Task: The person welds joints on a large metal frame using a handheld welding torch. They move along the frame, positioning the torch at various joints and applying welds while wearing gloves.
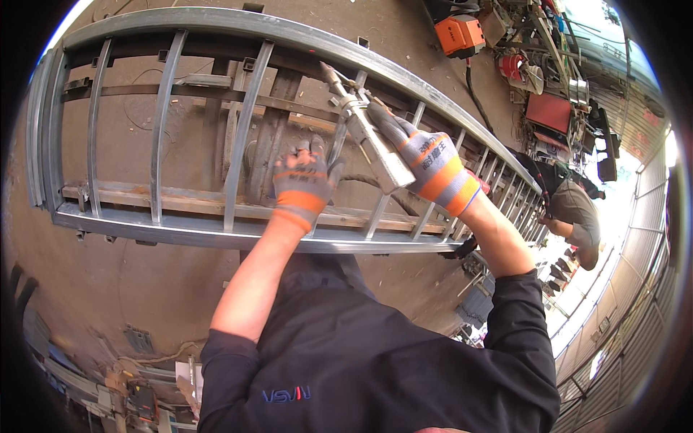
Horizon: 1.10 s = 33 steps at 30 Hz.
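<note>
My right hand (433,162), in a grey and orange glove, is closed on a silver metal tool (372,144). The tool has a narrow pointed tip, a jointed middle and a wide block-like end; its exact kind is unclear. It slants over the crossbars of a long metal frame (209,229), its tip toward the far rail. My left hand (303,177), gloved alike, hovers at or rests near a crossbar (338,137). Its fingers are partly bent and apart, with nothing seen in them. Whether it touches the bar cannot be made out.
Beams and a wooden-looking strip (180,200) lie beneath the frame. An orange machine (460,36) stands beyond the far rail, with a dark cable running from it. Another person (570,213) is bent over at the frame's right end. Metal pieces (141,337) lie on the floor.
</note>
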Each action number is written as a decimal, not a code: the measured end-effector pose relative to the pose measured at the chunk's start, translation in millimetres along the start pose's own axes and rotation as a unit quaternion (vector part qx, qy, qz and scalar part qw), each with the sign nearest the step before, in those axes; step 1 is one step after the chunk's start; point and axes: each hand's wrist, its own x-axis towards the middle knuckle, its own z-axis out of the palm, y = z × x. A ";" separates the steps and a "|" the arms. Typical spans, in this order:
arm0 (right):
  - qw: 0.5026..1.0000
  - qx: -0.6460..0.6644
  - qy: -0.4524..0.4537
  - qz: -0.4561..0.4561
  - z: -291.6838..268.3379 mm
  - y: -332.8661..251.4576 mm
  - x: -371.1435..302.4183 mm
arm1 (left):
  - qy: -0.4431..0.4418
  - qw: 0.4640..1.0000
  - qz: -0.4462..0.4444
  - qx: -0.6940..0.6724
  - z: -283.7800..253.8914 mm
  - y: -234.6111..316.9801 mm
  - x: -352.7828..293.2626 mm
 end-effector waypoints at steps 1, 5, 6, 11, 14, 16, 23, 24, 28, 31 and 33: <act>1.000 -0.003 0.006 -0.004 2.9 6.7 -8.6 | -0.072 0.996 -0.041 -0.038 11.4 14.8 7.8; 0.999 0.014 0.036 -0.022 18.6 34.5 -39.0 | -0.031 0.993 -0.111 -0.036 53.4 35.3 10.3; 1.000 0.011 0.015 -0.003 22.3 40.3 -45.0 | -0.013 0.993 -0.114 -0.034 61.2 35.4 6.9; 0.999 -0.004 0.032 -0.026 33.8 61.4 -58.8 | 0.089 0.992 -0.082 0.032 79.0 29.8 5.5; 0.999 -0.006 0.034 -0.026 38.5 68.6 -57.3 | 0.072 0.994 -0.076 0.026 77.8 29.8 13.1; 0.999 -0.017 0.043 -0.020 41.1 72.0 -53.5 | 0.038 0.994 -0.099 0.008 74.9 30.9 16.3; 0.999 -0.021 0.041 -0.010 38.1 71.7 -50.7 | 0.024 0.995 -0.102 0.002 66.1 34.2 14.7; 0.999 -0.021 0.039 -0.006 36.8 70.3 -49.9 | 0.024 0.994 -0.103 0.001 65.1 34.4 15.6; 0.999 -0.022 0.031 0.020 33.7 65.0 -49.3 | 0.013 0.994 -0.112 -0.001 61.8 36.2 16.3; 0.999 -0.008 0.041 0.003 34.4 66.2 -49.3 | 0.020 0.994 -0.108 -0.005 60.1 36.5 16.7; 0.998 0.007 0.055 -0.016 35.8 69.5 -49.0 | 0.020 0.994 -0.107 -0.003 59.5 36.0 17.4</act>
